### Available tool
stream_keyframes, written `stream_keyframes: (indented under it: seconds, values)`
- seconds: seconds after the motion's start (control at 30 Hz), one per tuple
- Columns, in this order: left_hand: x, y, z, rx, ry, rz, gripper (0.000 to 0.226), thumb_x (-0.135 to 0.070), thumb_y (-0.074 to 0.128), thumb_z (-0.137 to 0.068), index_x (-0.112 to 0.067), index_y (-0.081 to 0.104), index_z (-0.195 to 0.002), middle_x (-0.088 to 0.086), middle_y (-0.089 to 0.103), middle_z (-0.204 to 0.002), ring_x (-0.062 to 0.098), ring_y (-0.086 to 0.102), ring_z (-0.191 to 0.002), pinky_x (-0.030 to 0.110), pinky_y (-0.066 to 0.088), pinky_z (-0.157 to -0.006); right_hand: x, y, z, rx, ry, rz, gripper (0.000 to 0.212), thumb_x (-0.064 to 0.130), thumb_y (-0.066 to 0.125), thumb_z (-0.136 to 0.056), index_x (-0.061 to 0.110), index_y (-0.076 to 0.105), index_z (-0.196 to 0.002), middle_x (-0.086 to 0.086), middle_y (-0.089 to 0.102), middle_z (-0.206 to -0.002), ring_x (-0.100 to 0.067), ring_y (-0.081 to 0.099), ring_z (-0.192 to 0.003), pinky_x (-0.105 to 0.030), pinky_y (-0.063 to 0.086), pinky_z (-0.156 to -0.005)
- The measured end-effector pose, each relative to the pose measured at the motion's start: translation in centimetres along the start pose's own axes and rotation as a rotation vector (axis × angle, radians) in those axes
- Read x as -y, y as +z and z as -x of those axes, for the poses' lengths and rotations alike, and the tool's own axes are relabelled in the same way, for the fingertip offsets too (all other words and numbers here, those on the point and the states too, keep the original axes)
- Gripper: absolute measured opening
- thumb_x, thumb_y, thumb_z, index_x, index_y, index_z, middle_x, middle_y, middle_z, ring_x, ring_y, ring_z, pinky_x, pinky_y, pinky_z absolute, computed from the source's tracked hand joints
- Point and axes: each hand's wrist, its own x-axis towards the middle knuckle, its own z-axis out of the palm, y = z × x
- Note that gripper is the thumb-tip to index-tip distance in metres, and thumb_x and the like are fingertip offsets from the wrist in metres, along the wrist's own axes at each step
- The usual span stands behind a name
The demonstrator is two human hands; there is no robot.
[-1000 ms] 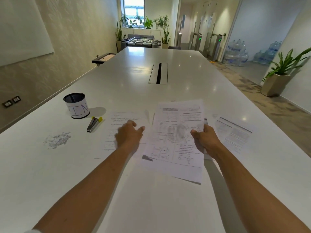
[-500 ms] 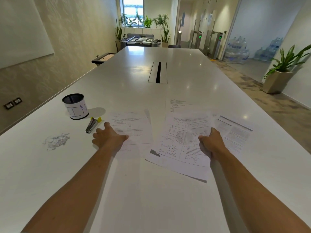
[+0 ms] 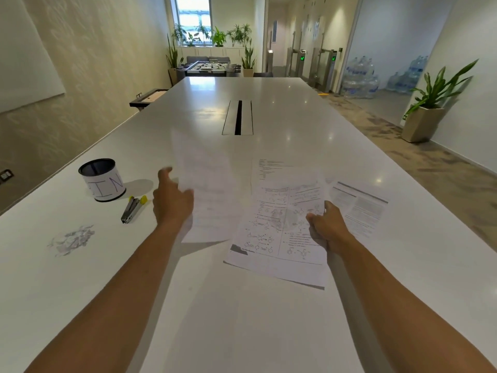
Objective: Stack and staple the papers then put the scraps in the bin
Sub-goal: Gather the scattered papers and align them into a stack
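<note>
My left hand (image 3: 172, 203) grips the left edge of a printed sheet (image 3: 209, 189) and holds it raised and blurred above the white table (image 3: 242, 319). My right hand (image 3: 326, 228) pinches the right edge of a sheet with chemistry diagrams (image 3: 277, 232), tilted just over the table. Two more sheets lie flat: one behind it (image 3: 271, 168) and one to the right (image 3: 360, 208). A stapler (image 3: 131, 210) with yellow tips lies left of my left hand. The small bin (image 3: 102, 180) stands behind it. A pile of paper scraps (image 3: 72, 239) lies at the near left.
A cable slot (image 3: 238, 117) runs along the table's middle. The table's left edge is close to the wall. A potted plant (image 3: 427, 114) and water bottles (image 3: 360, 79) stand on the floor at the right.
My left hand has taken hold of the left sheet and lifted it off the table. The right hand keeps its grip on the diagram sheet, which has sunk a little lower.
</note>
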Motion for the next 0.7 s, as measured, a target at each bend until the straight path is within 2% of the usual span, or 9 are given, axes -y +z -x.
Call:
stream_keyframes:
  seconds: [0.13,0.2,0.27,0.33,0.43,0.5,0.57,0.6,0.7]
  values:
    - [-5.7,-1.8,0.1,0.012,0.295,0.056,0.029,-0.022,0.066,-0.088,-0.011,0.059,-0.114,0.008,0.067,-0.105,0.026,0.062,-0.094,0.031,0.047,-0.076,0.2,0.3,0.3,-0.034,-0.046,-0.041,0.033,0.012,0.058,-0.093,0.014,0.054,-0.126,-0.005,0.063,-0.101,-0.013,0.056,-0.069,-0.025,0.046,-0.060]
    - [-7.8,-2.6,0.6,0.102,0.337,0.184,0.022,-0.024,0.066,-0.089,-0.012,0.062,-0.107,0.000,0.068,-0.100,0.018,0.065,-0.087,0.029,0.050,-0.071,0.5,0.5,0.6,-0.036,-0.066,-0.093,0.031,0.012,0.056,-0.097,0.011,0.054,-0.128,-0.003,0.063,-0.099,-0.010,0.055,-0.070,-0.020,0.046,-0.056]
    - [-9.0,-2.9,1.2,0.241,0.251,0.372,0.014,-0.026,0.064,-0.091,-0.016,0.063,-0.101,-0.006,0.070,-0.095,0.010,0.068,-0.080,0.022,0.053,-0.064,1.1,0.7,1.3,-0.014,-0.085,-0.168,0.029,0.010,0.053,-0.099,0.010,0.053,-0.129,-0.001,0.064,-0.104,-0.010,0.061,-0.081,-0.016,0.050,-0.061]
    - [-9.4,-2.8,1.4,0.386,0.095,0.588,0.012,-0.025,0.062,-0.092,-0.016,0.066,-0.100,-0.003,0.073,-0.093,0.012,0.071,-0.077,0.024,0.056,-0.062,1.9,0.8,1.9,0.034,-0.080,-0.266,0.035,0.008,0.052,-0.100,0.013,0.051,-0.134,-0.002,0.065,-0.116,-0.017,0.066,-0.099,-0.024,0.058,-0.075]
    - [-8.5,-1.6,1.1,0.490,-0.081,0.772,0.013,-0.020,0.063,-0.091,-0.010,0.067,-0.099,0.004,0.074,-0.089,0.017,0.072,-0.073,0.028,0.056,-0.059,3.2,1.1,2.8,0.066,-0.091,-0.308,0.036,0.007,0.054,-0.099,0.010,0.052,-0.135,-0.007,0.066,-0.124,-0.025,0.066,-0.107,-0.038,0.057,-0.089]
    - [-7.3,-0.1,1.2,0.480,-0.133,0.730,0.008,-0.015,0.064,-0.090,-0.008,0.067,-0.087,0.006,0.073,-0.081,0.017,0.071,-0.067,0.026,0.056,-0.058,4.1,1.0,3.6,0.093,-0.086,-0.346,0.029,0.008,0.055,-0.099,0.008,0.057,-0.127,-0.008,0.069,-0.116,-0.024,0.069,-0.100,-0.034,0.060,-0.082]
    - [-5.5,1.8,1.5,0.466,-0.147,0.628,0.009,-0.015,0.066,-0.089,-0.008,0.067,-0.082,0.008,0.073,-0.085,0.019,0.070,-0.072,0.029,0.056,-0.066,5.1,0.7,4.5,0.110,-0.087,-0.370,0.013,0.012,0.052,-0.100,0.008,0.062,-0.105,-0.002,0.070,-0.089,-0.013,0.069,-0.077,-0.022,0.057,-0.058]
    - [-4.7,2.5,1.7,0.462,-0.135,0.546,0.012,-0.018,0.067,-0.087,-0.007,0.067,-0.082,0.007,0.072,-0.086,0.021,0.070,-0.076,0.030,0.056,-0.070,5.5,0.5,4.9,0.111,-0.095,-0.371,0.013,0.014,0.051,-0.100,0.009,0.063,-0.098,0.000,0.068,-0.079,-0.009,0.068,-0.067,-0.018,0.052,-0.051]
    - [-2.6,4.0,2.1,0.463,-0.108,0.424,0.020,-0.024,0.070,-0.083,-0.007,0.062,-0.089,0.004,0.072,-0.095,0.022,0.070,-0.083,0.034,0.056,-0.074,5.8,0.2,5.0,0.147,-0.081,-0.408,0.018,0.019,0.052,-0.100,0.011,0.065,-0.110,-0.003,0.072,-0.088,-0.012,0.071,-0.066,-0.022,0.053,-0.054]
